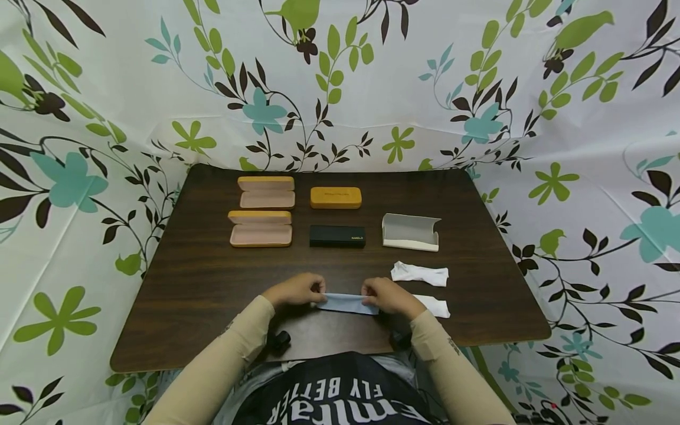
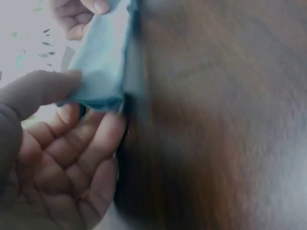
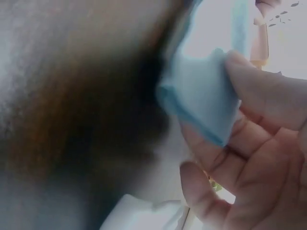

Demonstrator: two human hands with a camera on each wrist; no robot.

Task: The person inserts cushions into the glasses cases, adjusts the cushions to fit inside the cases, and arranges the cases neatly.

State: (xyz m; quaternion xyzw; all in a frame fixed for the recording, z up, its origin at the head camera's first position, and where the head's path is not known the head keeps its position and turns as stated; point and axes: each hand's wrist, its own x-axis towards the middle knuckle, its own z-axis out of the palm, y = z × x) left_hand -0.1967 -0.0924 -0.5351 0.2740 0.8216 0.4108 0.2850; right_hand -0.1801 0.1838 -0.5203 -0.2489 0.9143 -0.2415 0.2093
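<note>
A light blue cloth (image 1: 347,303), folded into a flat strip, stretches between both hands close over the near part of the table. My left hand (image 1: 297,289) pinches its left end, with the thumb (image 2: 53,88) on top and fingers beneath in the left wrist view. At the opposite end, my right hand (image 1: 392,296) pinches the strip the same way. In the right wrist view the folded layers of the cloth (image 3: 204,91) show at its edge. Just right of the right hand lies a folded white cloth (image 1: 434,306), partly hidden by that hand.
Another white cloth (image 1: 419,274) lies farther back. Behind it stands an open white case (image 1: 410,236). A black case (image 1: 337,236) and a closed yellow case (image 1: 336,198) sit mid-table. Two open pink-lined cases, front (image 1: 261,235) and rear (image 1: 267,199), stand at left on the brown table (image 1: 186,283).
</note>
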